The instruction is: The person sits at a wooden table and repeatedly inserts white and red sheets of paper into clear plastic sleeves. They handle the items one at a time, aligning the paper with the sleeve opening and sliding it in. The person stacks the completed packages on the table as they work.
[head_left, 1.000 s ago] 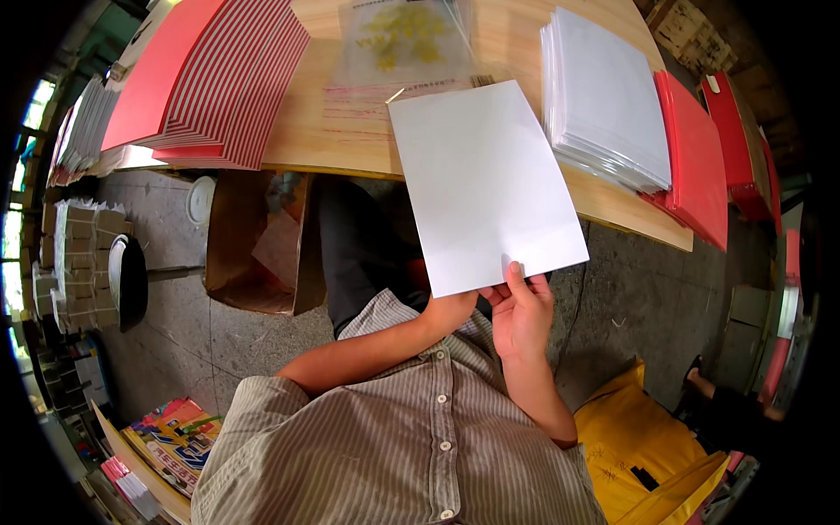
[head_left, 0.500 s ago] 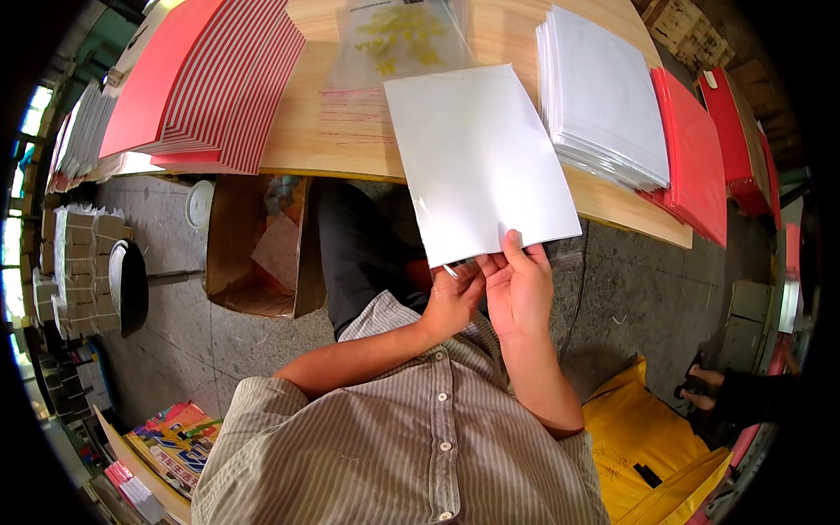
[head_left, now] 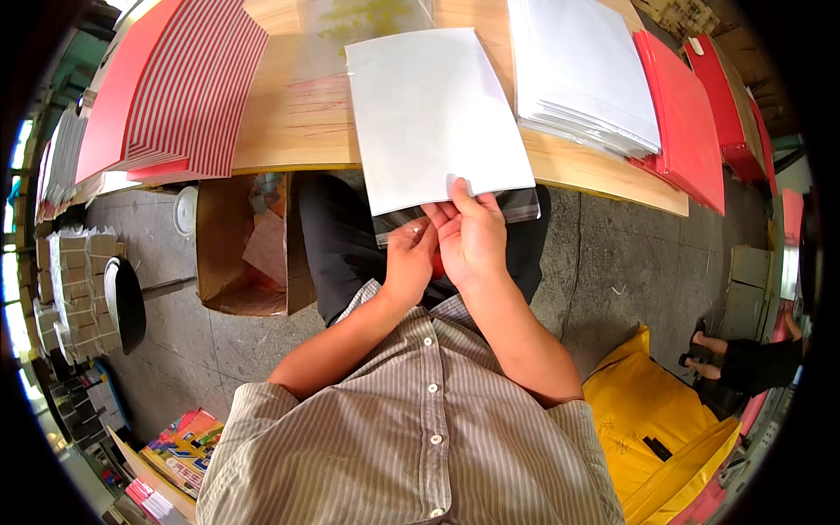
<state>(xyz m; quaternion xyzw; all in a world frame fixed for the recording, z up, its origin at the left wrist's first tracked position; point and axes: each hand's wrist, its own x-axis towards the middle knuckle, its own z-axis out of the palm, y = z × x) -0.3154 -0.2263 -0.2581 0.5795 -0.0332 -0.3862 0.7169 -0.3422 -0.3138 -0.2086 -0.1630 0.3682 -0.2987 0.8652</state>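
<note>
White paper: one flat white sheet point(head_left: 435, 114) lies partly on the wooden table point(head_left: 289, 131) and overhangs its near edge, above my lap. A clear plastic sleeve point(head_left: 516, 205) shows as a glossy strip along the sheet's lower edge; I cannot tell how far the sheet sits inside it.

Right hand point(head_left: 472, 241): fingers extended, thumb and fingertips pressed on the lower edge of the sheet, pinching sheet and sleeve together.

Left hand point(head_left: 409, 261): fingers curled, tips pinching the sleeve's transparent edge just below the sheet. The two hands touch each other.

Surroundings, as I see them from the head view:
- A stack of white sheets point(head_left: 577, 70) sits on the table to the right of the held sheet, just beside it.
- Red covers point(head_left: 682, 114) lie under and beyond that stack, reaching the table's right end.
- A fanned pile of red striped sheets point(head_left: 188, 87) occupies the table's left part.
- An open cardboard box point(head_left: 241, 249) stands on the floor under the table's near edge, left of my legs.
- A yellow bag point(head_left: 656, 429) lies on the floor at lower right.
</note>
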